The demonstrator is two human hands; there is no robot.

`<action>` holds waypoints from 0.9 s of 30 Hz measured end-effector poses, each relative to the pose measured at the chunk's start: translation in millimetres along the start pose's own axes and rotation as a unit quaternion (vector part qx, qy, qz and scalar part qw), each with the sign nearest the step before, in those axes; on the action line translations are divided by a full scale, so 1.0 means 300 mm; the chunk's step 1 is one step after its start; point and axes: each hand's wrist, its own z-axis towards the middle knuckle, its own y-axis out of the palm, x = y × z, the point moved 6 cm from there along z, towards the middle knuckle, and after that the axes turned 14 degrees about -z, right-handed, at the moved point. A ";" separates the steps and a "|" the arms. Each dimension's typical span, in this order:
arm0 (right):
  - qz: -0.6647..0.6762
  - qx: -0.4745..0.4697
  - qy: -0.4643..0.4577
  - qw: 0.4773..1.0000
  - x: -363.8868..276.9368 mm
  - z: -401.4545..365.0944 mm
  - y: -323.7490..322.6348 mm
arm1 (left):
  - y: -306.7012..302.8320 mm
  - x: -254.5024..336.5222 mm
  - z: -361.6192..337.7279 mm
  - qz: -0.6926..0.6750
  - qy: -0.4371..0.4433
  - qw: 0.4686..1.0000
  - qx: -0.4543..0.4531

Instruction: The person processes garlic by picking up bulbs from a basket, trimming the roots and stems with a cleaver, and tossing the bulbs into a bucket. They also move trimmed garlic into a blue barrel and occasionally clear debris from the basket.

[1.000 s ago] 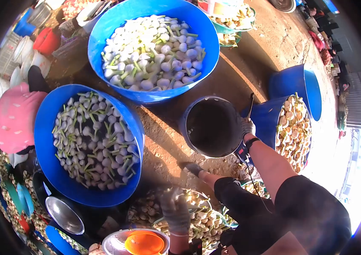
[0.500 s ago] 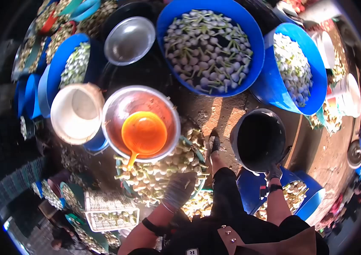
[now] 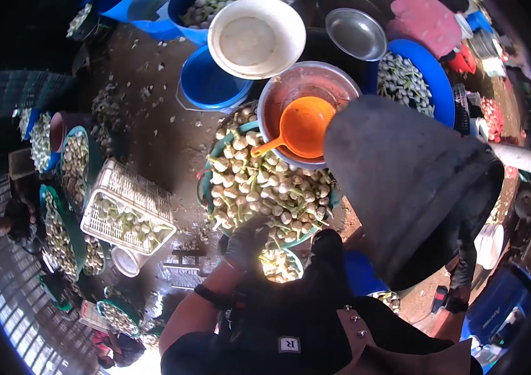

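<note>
My left hand (image 3: 248, 245), in a pale glove, has its fingers at the near edge of a green tub heaped with white bulbs (image 3: 259, 187); whether it grips one is hard to see. On the right, my gloved right hand (image 3: 464, 265) holds the rim of a large black bucket (image 3: 403, 175), which is raised and tipped on its side. An orange strainer (image 3: 305, 127) lies in a metal basin (image 3: 272, 106) at the far edge of the green tub, just left of the bucket.
A white basin (image 3: 256, 39) stands beside a blue bucket (image 3: 213, 78) at the top. Blue tubs of peeled bulbs (image 3: 405, 84) are behind the black bucket. A white crate (image 3: 129, 209) sits at left. Other people (image 3: 18, 219) are at the left edge.
The view has turned left. My right hand has lifted the black bucket from low down and tilted it up towards the metal basin. My left hand remains near the bulbs.
</note>
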 end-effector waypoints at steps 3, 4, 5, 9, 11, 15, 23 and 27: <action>-0.069 -0.005 -0.169 0.983 -0.256 0.143 0.131 | -0.098 -0.081 -0.061 -0.043 0.051 0.997 0.033; -0.072 -0.014 -0.183 0.980 -0.385 0.144 0.263 | -0.136 -0.095 -0.075 -0.031 0.111 0.992 0.055; -0.261 0.030 -0.274 0.925 -0.530 0.113 0.410 | -0.154 -0.026 -0.100 0.079 0.018 0.994 0.076; -0.047 -0.190 -0.316 0.928 -0.616 0.213 0.915 | -0.250 -0.192 -0.143 0.725 0.294 0.619 -0.067; 0.113 -0.265 -0.193 0.938 -0.728 0.097 1.187 | -0.411 -0.183 -0.182 0.615 0.203 0.760 -0.052; 0.140 -0.321 -0.147 0.925 -0.842 -0.119 1.835 | -0.743 -0.134 -0.356 0.116 0.145 0.974 0.127; -0.175 -0.182 -0.217 0.943 -0.664 -0.039 2.578 | -1.036 -0.483 -0.995 -0.071 -0.009 0.884 0.461; -0.197 -0.166 -0.194 0.947 -0.576 -0.043 2.701 | -1.143 -0.508 -1.067 0.025 -0.020 0.858 0.513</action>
